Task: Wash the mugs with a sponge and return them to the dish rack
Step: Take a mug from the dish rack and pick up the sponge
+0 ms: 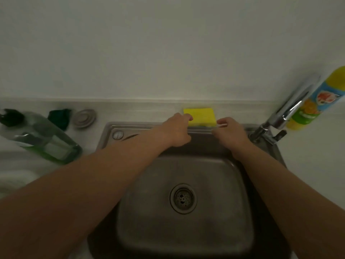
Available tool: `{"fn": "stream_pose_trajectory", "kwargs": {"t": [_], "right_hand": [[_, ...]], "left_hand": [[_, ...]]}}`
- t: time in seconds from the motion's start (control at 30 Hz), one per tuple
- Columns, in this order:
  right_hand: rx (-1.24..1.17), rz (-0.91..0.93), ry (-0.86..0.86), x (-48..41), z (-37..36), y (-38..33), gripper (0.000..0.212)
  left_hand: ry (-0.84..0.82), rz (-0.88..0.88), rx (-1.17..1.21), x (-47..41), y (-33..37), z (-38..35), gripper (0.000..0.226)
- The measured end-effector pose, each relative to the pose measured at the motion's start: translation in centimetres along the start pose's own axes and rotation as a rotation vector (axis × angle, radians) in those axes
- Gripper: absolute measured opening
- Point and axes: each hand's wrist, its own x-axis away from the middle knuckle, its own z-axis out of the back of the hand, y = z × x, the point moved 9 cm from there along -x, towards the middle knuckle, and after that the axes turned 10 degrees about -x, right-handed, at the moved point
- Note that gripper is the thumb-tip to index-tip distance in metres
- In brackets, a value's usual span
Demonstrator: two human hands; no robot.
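A yellow sponge (202, 116) lies on the back rim of the steel sink (261, 212), against the wall ledge. My left hand (177, 129) reaches over the basin, and its curled fingertips pinch the sponge's left end. My right hand (230, 132) is at the sponge's right end, fingers curled against that edge. Both forearms stretch across the basin. I see no mug, and the basin holds nothing but its drain (183, 198).
The chrome tap (287, 116) stands at the sink's back right, with a yellow spray can (317, 101) behind it. On the left counter are a green soap bottle (43, 139), a dark green scourer (59, 116), a round metal plug (84, 118) and a blurred white object (13, 176).
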Motion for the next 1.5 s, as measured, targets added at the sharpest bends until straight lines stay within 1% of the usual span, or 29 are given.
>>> {"fn": "stream_pose_trajectory", "kwargs": {"t": [0.07, 0.13, 0.23, 0.3, 0.33, 0.4, 0.47, 0.5, 0.57, 0.6, 0.67, 0.7, 0.77, 0.83, 0.9, 0.97, 1.03, 1.1, 1.17, 1.2, 1.23, 1.27, 1.3, 1.37, 1.43, 1.5], "right_hand": [[-0.061, -0.036, 0.016, -2.1, -0.6, 1.2, 0.043], [-0.121, -0.066, 0.029, -3.6, -1.3, 2.2, 0.054], [-0.240, -0.139, 0.010, -4.9, -2.5, 3.8, 0.062], [-0.353, -0.192, -0.024, -5.3, -3.5, 4.8, 0.055], [-0.400, -0.205, -0.040, -5.2, -3.8, 5.0, 0.049], [-0.468, -0.226, -0.061, -5.4, -4.4, 5.2, 0.049], [-0.499, -0.218, -0.078, -5.3, -4.8, 4.6, 0.044], [-0.502, -0.216, -0.090, -5.1, -5.0, 4.4, 0.043], [-0.503, -0.210, -0.101, -4.6, -5.0, 3.7, 0.050], [-0.511, -0.193, -0.104, -4.3, -5.0, 3.3, 0.048], [-0.563, -0.185, -0.126, -3.2, -4.9, 2.3, 0.035], [-0.598, -0.186, -0.151, -2.6, -5.0, 1.7, 0.034], [-0.644, -0.149, -0.207, -0.9, -5.6, 0.0, 0.036], [-0.669, -0.074, -0.232, 1.2, -6.1, -2.6, 0.036], [-0.646, -0.008, -0.232, 3.6, -6.4, -5.2, 0.034], [-0.609, 0.056, -0.232, 5.9, -6.7, -7.9, 0.033], [-0.573, 0.094, -0.219, 8.3, -7.0, -10.1, 0.032], [-0.559, 0.113, -0.217, 10.5, -7.8, -12.1, 0.030], [-0.540, 0.148, -0.228, 12.7, -9.0, -14.1, 0.027], [-0.522, 0.172, -0.234, 13.7, -9.8, -15.1, 0.027], [-0.497, 0.194, -0.237, 14.7, -10.6, -15.9, 0.026], [-0.471, 0.210, -0.243, 15.6, -11.4, -16.7, 0.026], [-0.448, 0.221, -0.252, 16.4, -12.4, -17.4, 0.026], [-0.410, 0.236, -0.276, 17.9, -14.6, -18.6, 0.024], [-0.384, 0.258, -0.305, 19.1, -16.7, -19.9, 0.023], [-0.354, 0.289, -0.315, 20.2, -18.8, -21.3, 0.022]], "left_hand": [[0.034, 0.010, -0.040, -1.9, -0.3, -1.1, 0.074], [0.086, 0.015, -0.100, -3.3, -0.6, -1.8, 0.081], [0.102, 0.009, -0.225, -4.8, -0.3, -3.3, 0.094], [0.088, -0.032, -0.298, -5.7, 0.5, -4.2, 0.098], [0.076, -0.048, -0.310, -6.0, 0.8, -4.6, 0.099], [0.070, -0.045, -0.296, -6.7, 0.9, -5.0, 0.098], [0.134, 0.012, -0.285, -7.2, 0.7, -4.6, 0.093], [0.183, 0.054, -0.289, -7.3, 0.5, -4.1, 0.087], [0.255, 0.132, -0.284, -7.2, 0.1, -3.0, 0.068], [0.275, 0.151, -0.268, -6.9, -0.1, -2.4, 0.058], [0.286, 0.146, -0.216, -5.9, -0.4, -1.4, 0.048], [0.291, 0.139, -0.184, -5.2, -0.6, -0.9, 0.047], [0.331, 0.156, -0.068, -3.1, -1.0, 0.6, 0.042], [0.389, 0.217, 0.128, -0.3, -1.8, 2.4, 0.033], [0.410, 0.291, 0.372, 2.9, -3.0, 3.6, 0.026], [0.410, 0.336, 0.675, 6.2, -4.4, 4.1, 0.022], [0.360, 0.363, 1.033, 9.3, -5.8, 4.1, 0.029], [0.252, 0.360, 1.404, 11.8, -6.7, 3.6, 0.039], [0.203, 0.326, 1.643, 14.2, -8.1, 4.0, 0.048], [0.195, 0.296, 1.713, 15.3, -9.0, 4.4, 0.050], [0.188, 0.277, 1.753, 16.5, -9.7, 4.7, 0.048], [0.179, 0.267, 1.773, 17.6, -10.4, 5.1, 0.040], [0.179, 0.267, 1.771, 18.7, -11.2, 5.4, 0.033], [0.203, 0.275, 1.785, 20.7, -12.9, 6.1, 0.024], [0.232, 0.302, 1.778, 22.5, -14.9, 6.4, 0.020], [0.249, 0.352, 1.756, 24.3, -17.2, 6.2, 0.021]]}}
